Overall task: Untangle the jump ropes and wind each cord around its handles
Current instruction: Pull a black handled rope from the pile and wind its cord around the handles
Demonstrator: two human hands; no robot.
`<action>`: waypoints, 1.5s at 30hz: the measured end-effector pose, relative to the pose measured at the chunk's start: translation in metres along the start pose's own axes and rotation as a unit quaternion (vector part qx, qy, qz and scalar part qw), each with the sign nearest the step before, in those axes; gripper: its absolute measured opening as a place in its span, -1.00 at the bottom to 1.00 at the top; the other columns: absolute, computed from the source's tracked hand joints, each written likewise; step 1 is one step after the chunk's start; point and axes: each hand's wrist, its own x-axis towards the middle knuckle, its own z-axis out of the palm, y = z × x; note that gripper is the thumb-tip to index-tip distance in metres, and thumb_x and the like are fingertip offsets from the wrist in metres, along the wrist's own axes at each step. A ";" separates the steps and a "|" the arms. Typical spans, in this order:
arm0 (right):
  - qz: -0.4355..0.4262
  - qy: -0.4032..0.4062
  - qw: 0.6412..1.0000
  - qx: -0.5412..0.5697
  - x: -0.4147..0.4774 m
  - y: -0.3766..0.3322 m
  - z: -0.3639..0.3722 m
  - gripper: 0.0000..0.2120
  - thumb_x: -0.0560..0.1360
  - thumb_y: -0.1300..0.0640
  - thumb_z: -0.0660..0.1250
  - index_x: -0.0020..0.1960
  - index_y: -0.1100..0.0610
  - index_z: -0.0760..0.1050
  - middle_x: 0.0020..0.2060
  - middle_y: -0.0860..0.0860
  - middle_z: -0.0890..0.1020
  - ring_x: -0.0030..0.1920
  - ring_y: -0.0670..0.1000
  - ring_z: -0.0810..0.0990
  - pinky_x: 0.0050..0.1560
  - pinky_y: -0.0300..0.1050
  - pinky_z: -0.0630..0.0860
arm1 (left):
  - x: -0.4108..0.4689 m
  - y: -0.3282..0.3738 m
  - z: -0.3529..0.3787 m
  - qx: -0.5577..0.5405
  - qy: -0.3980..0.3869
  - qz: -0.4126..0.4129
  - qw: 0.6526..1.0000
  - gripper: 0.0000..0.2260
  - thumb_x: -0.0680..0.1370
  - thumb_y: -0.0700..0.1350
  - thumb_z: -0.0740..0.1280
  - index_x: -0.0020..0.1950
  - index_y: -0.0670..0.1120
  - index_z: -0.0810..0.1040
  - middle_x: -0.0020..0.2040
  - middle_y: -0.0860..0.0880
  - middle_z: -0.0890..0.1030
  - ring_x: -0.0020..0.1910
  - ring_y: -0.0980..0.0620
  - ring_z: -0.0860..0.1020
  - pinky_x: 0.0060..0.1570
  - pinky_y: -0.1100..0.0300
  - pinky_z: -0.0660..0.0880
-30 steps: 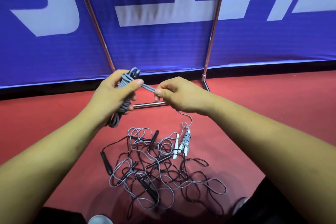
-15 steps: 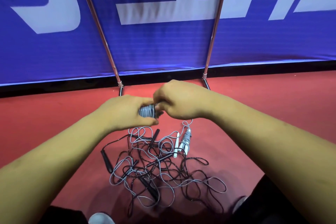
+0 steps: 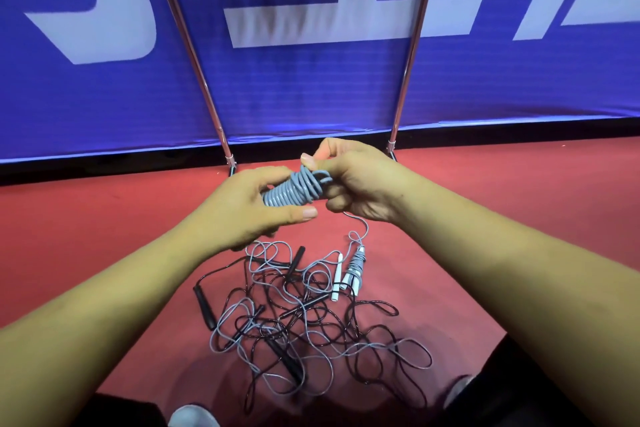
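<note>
A second ago the grey cord hung as a loose hank from the raised left hand (image 3: 249, 208) while the right hand (image 3: 360, 184) pulled a strand sideways. Now it sits as a grey bundle (image 3: 291, 191) of tight, even coils held between both hands above the floor (image 3: 104, 236). The left fingers curl round its near end, thumb underneath. The right fingers (image 3: 308, 160) pinch the last loops at its far end. This rope looks nearly wound, with only the tail left to tuck.

A thin strand (image 3: 362, 227) drops from under the right hand toward a small wound rope (image 3: 356, 265); I cannot tell whether they join. The tangle (image 3: 304, 326) of black and grey cords lies directly below, still unsorted.

The banner (image 3: 311, 90) and its poles (image 3: 410, 45) stand just beyond the hands. Open floor lies to either side for setting the bundle down.
</note>
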 end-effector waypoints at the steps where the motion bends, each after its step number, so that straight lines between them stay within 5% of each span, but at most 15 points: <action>1: 0.007 0.015 1.000 0.021 0.000 0.001 0.002 -0.65 0.60 0.22 0.27 -0.31 0.08 0.24 -0.52 -0.02 0.27 -0.54 -0.13 0.07 -0.51 -0.30 -0.02 | 0.001 -0.001 0.000 0.002 0.001 0.002 1.000 -0.78 0.46 -0.09 0.49 0.07 -0.03 0.60 -0.44 0.02 0.52 -0.59 0.16 0.40 -0.56 0.33 0.34; 3: 0.009 0.033 0.999 0.038 0.000 0.003 0.006 -0.61 0.60 0.22 0.27 -0.34 0.06 0.21 -0.47 -0.01 0.19 -0.53 -0.13 0.05 -0.52 -0.31 -0.02 | 0.001 -0.006 0.002 0.011 -0.001 0.007 1.000 -0.77 0.51 -0.12 0.47 0.13 0.04 0.58 -0.43 0.15 0.53 -0.56 0.20 0.40 -0.49 0.36 0.35; 7: 0.008 0.039 0.999 0.029 0.000 0.000 0.008 -0.57 0.60 0.27 0.23 -0.37 0.04 0.15 -0.49 -0.05 0.13 -0.53 -0.14 0.01 -0.55 -0.35 -0.01 | 0.000 -0.007 0.016 -0.036 0.039 0.016 0.998 -0.64 0.43 0.24 0.36 0.13 0.14 0.43 -0.41 0.16 0.51 -0.46 0.15 0.43 -0.41 0.22 0.41; 10: 0.003 0.042 0.999 0.028 -0.003 -0.006 0.008 -0.59 0.58 0.36 0.12 -0.36 0.03 0.15 -0.56 -0.07 0.15 -0.53 -0.13 0.01 -0.49 -0.32 -0.05 | 0.002 0.003 0.021 -0.124 0.128 0.034 0.983 -0.64 0.46 0.17 0.44 0.11 0.16 0.34 -0.46 0.03 0.50 -0.54 0.04 0.42 -0.54 0.27 0.35; 15: -0.023 0.074 0.997 -0.024 -0.006 -0.006 0.008 -0.70 0.58 0.26 0.27 -0.28 0.08 0.28 -0.54 0.02 0.40 -0.47 -0.06 0.12 -0.50 -0.26 0.07 | 0.004 0.010 0.020 -0.233 0.142 0.029 0.961 -0.85 0.55 0.05 0.37 0.06 0.07 0.46 -0.40 -0.08 0.48 -0.57 -0.04 0.41 -0.51 0.21 0.36; 21: -0.240 0.136 0.927 -0.254 -0.017 -0.015 0.008 -0.89 0.50 0.18 0.42 -0.13 0.23 0.57 -0.37 0.02 0.55 -0.44 -0.11 0.42 -0.34 -0.27 0.37 | 0.010 0.017 0.011 -0.432 0.120 -0.066 0.892 -0.79 0.65 0.06 0.11 0.10 -0.03 0.44 -0.41 -0.08 0.39 -0.56 -0.01 0.35 -0.48 0.23 0.34; 25: -0.239 0.027 0.961 -0.134 -0.018 -0.020 -0.001 -0.85 0.51 0.16 0.41 0.00 0.24 0.63 -0.29 0.10 0.59 -0.30 0.08 0.45 -0.18 0.03 0.38 | 0.010 0.018 0.006 -0.508 0.073 -0.101 0.853 -0.70 0.62 0.15 0.10 0.00 -0.02 0.49 -0.41 -0.04 0.35 -0.54 0.01 0.34 -0.54 0.26 0.34; 29: -0.228 -0.075 0.967 -0.088 -0.018 -0.022 -0.006 -0.73 0.60 0.25 0.23 0.27 0.25 0.53 -0.22 0.11 0.54 -0.23 0.10 0.42 -0.16 -0.04 0.44 | 0.010 0.016 0.003 -0.538 0.023 -0.117 0.835 -0.69 0.60 0.18 0.09 0.00 0.01 0.48 -0.43 0.00 0.31 -0.57 0.05 0.31 -0.58 0.29 0.31; 34: -0.251 -0.038 0.948 -0.193 -0.021 -0.026 -0.005 -0.72 0.62 0.15 0.24 0.30 0.07 0.54 -0.18 -0.14 0.55 -0.27 -0.05 0.35 -0.16 -0.10 0.38 | 0.010 0.014 0.001 -0.558 -0.005 -0.127 0.820 -0.68 0.59 0.21 0.09 -0.06 0.03 0.50 -0.46 0.02 0.31 -0.60 0.07 0.29 -0.60 0.33 0.29; 37: -0.234 -0.053 0.968 -0.072 -0.016 -0.025 0.002 -0.76 0.61 0.15 0.24 0.21 0.16 0.59 -0.02 0.05 0.59 -0.31 0.01 0.35 -0.28 -0.12 0.35 | 0.011 0.012 0.002 -0.562 -0.035 -0.143 0.814 -0.67 0.58 0.22 0.11 0.02 0.01 0.48 -0.47 0.02 0.31 -0.61 0.06 0.29 -0.61 0.31 0.28; 40: -0.194 -0.070 0.978 0.040 -0.015 -0.023 0.004 -0.78 0.62 0.19 0.18 0.13 0.25 0.56 -0.12 0.19 0.63 -0.35 -0.01 0.39 -0.34 -0.18 0.38 | 0.011 0.010 0.002 -0.558 -0.053 -0.142 0.816 -0.67 0.60 0.23 0.09 0.02 0.02 0.48 -0.47 0.01 0.31 -0.62 0.05 0.29 -0.59 0.30 0.29; 45: -0.151 -0.111 0.977 0.102 -0.016 -0.028 0.005 -0.70 0.65 0.25 0.07 0.30 0.35 0.40 -0.09 0.18 0.54 -0.12 0.08 0.53 0.02 -0.09 0.59 | 0.013 0.009 0.000 -0.565 -0.028 -0.141 0.813 -0.62 0.60 0.22 0.08 -0.14 0.03 0.55 -0.47 0.03 0.29 -0.62 0.08 0.27 -0.60 0.33 0.27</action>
